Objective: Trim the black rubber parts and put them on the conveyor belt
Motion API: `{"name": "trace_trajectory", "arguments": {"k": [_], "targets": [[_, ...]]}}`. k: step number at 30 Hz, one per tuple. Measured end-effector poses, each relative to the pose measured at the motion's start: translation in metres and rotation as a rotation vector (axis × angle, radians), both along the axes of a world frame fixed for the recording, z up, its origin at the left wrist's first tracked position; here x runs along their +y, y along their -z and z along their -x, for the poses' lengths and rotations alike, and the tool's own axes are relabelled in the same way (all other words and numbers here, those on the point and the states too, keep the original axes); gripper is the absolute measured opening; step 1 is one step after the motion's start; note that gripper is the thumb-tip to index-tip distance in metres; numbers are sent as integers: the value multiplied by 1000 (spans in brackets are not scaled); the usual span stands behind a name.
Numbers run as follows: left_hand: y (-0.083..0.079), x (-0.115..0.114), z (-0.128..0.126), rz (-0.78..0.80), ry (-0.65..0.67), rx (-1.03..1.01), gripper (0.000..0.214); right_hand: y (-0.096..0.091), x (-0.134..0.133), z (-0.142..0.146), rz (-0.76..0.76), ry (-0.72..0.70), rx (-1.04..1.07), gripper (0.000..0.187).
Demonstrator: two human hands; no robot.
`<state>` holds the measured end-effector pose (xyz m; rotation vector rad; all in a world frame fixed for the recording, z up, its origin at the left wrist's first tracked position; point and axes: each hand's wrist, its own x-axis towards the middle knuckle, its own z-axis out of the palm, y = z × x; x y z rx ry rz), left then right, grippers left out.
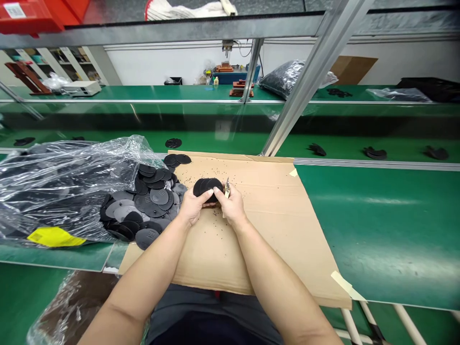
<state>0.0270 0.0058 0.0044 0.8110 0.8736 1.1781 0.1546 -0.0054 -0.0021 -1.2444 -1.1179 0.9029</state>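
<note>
Both forearms reach forward from the lower edge of the view over a cardboard sheet point(269, 230) that lies flat on the green workbench.

1. The left hand point(194, 206) is closed around the lower edge of a stack of black discs point(207, 187), with the thumb on the near face.
2. The right hand point(233, 206) is clenched around a small metal tool point(227, 188), whose tip stands just beside the right edge of the stack. The stack is held just above the middle of the cardboard sheet.
3. Fine black specks are scattered on the cardboard around the hands.

To the left of the hands, a pile of loose discs point(151, 206) lies partly on the cardboard. It spills from a clear plastic bag point(64, 182), which carries a yellow label point(55, 237) at its near edge.

Beyond the cardboard, a green conveyor belt point(341, 143) bears several separate black parts point(375, 153). A slanted aluminium post point(309, 76) rises from the far edge of the cardboard.

On the rear bench point(161, 92) lies a black bag point(287, 76). On the overhead shelf are a red bin point(36, 14) and white gloves point(187, 9).
</note>
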Motion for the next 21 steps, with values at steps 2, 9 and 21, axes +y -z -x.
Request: {"name": "trace_trajectory", "arguments": {"k": [2, 9, 21], "targets": [[0, 0, 1, 5, 4, -12, 46, -2, 0, -1, 44, -43, 74, 33], [0, 1, 2, -24, 28, -123, 44, -5, 0, -4, 95, -117, 135, 38], [1, 1, 4, -51, 62, -130, 42, -12, -3, -1, 163, -86, 291, 39]]}}
